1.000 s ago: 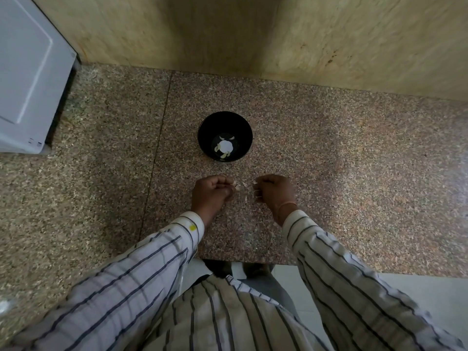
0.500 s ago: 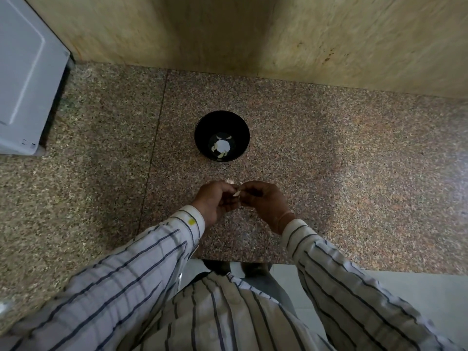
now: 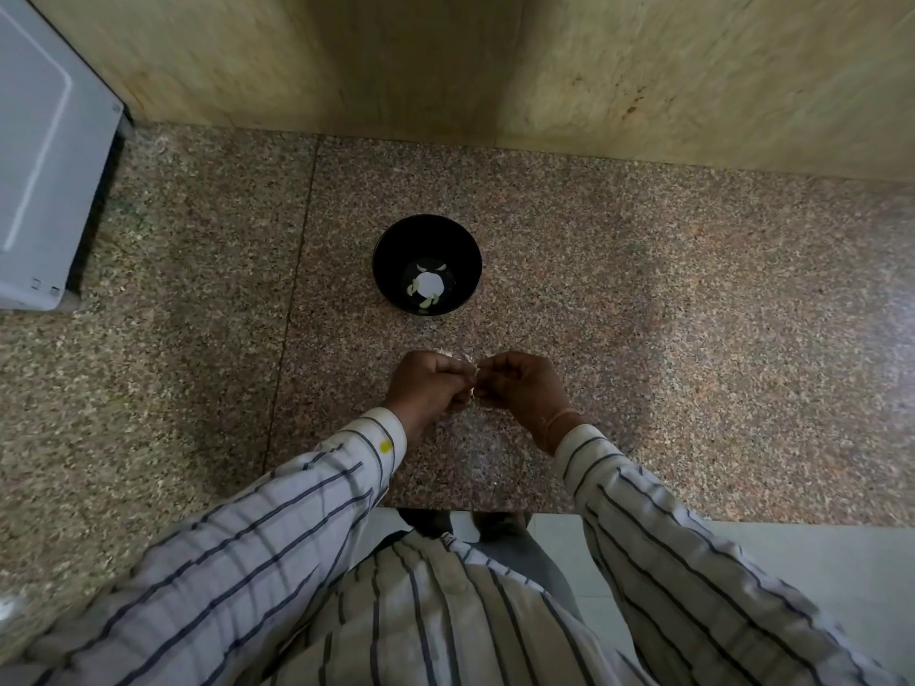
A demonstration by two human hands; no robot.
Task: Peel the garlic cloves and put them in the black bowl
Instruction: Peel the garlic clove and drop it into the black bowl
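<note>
A black bowl (image 3: 427,262) stands on the granite counter with several pale peeled garlic cloves (image 3: 430,287) at its bottom. Just in front of it, my left hand (image 3: 426,386) and my right hand (image 3: 525,388) meet fingertip to fingertip. Both pinch a small garlic clove (image 3: 474,373) between them; most of it is hidden by the fingers. Bits of pale garlic skin (image 3: 448,354) lie on the counter just behind my hands.
A grey-white appliance (image 3: 44,156) stands at the far left on the granite counter (image 3: 693,339). A beige stone wall (image 3: 544,66) rises behind the bowl. The counter's front edge runs just below my forearms, with pale floor (image 3: 817,561) beyond it.
My hands were apart a second ago; they have come together and now stay joined on the clove. The bowl has not moved.
</note>
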